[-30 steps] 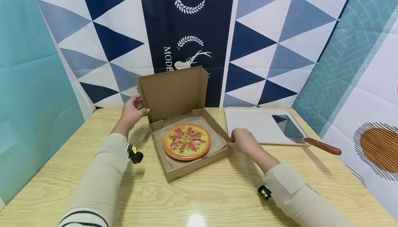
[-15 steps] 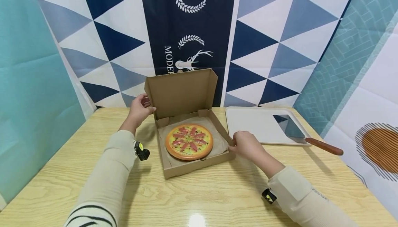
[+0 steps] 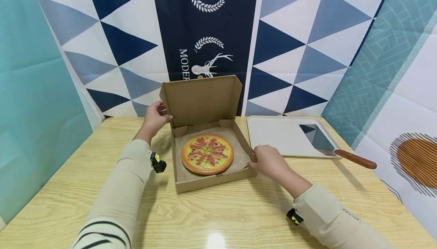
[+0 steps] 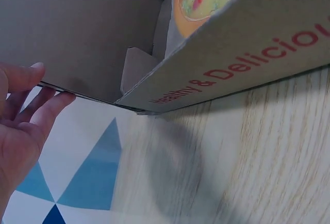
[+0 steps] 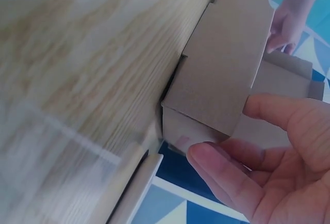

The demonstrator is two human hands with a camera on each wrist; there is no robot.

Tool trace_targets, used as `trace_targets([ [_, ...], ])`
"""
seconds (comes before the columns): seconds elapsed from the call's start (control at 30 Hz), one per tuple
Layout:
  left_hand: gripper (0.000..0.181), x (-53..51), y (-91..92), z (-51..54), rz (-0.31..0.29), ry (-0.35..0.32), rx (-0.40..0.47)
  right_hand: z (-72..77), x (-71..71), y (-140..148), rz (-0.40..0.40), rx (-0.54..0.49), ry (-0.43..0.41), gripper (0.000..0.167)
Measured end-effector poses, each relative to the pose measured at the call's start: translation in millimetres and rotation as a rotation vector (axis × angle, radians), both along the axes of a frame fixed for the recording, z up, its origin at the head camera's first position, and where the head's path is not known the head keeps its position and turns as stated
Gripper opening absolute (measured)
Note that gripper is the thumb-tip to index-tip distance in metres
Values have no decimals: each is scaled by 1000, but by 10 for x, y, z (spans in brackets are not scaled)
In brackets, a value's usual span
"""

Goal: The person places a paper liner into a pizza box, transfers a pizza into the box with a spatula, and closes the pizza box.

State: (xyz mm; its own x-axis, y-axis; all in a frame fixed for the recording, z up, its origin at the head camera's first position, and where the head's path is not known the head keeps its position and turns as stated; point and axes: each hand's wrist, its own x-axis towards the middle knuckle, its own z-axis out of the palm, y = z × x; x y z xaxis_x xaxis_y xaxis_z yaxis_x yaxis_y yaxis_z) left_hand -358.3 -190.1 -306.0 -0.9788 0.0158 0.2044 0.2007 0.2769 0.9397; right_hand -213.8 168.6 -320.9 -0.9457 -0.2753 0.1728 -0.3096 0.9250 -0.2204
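Observation:
A cardboard pizza box (image 3: 215,181) stands on the table with its lid (image 3: 201,99) raised at the back. Inside, on brown paper (image 3: 239,154), lies a round pizza (image 3: 207,154) with an orange rim and red topping strips. My left hand (image 3: 154,118) pinches the lid's left edge low down; the left wrist view has the thumb inside and the fingers behind the cardboard. At the front right corner, my right hand (image 3: 270,162) grips the box wall between thumb and fingers. Red lettering (image 4: 227,72) runs along the box's left side.
Right of the box sits a white tray (image 3: 273,135). A pizza server (image 3: 319,140) lies across it, its brown wooden handle (image 3: 356,159) sticking out past the tray's right corner. Patterned cloth (image 3: 205,25) hangs behind the wooden table (image 3: 191,218).
The box has shifted rightward and turned slightly, so its front wall now lies squarer to me. Both hands have kept hold of it, the left moving right with the lid.

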Motion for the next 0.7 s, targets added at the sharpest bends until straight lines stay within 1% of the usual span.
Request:
trace_targets([
  [0.13,63,-14,0,6,-3,1,-21,-4,13,-37,14,9,12,42],
  [0.27,57,-25,-2,3,-10,5,-20,10,17,-66,31,28,16,46],
  [0.43,55,-29,-3,3,-16,10,-23,88,-6,-81,18,29,-40,40],
  [0.5,55,-24,-1,6,-20,10,-23,133,-44,-85,16,27,-74,38],
  [0.57,56,-20,3,10,-23,8,-23,177,-114,-88,18,24,-108,38],
  [0.7,57,-21,16,18,-29,10,-35,262,-315,-67,28,-15,-172,38],
])
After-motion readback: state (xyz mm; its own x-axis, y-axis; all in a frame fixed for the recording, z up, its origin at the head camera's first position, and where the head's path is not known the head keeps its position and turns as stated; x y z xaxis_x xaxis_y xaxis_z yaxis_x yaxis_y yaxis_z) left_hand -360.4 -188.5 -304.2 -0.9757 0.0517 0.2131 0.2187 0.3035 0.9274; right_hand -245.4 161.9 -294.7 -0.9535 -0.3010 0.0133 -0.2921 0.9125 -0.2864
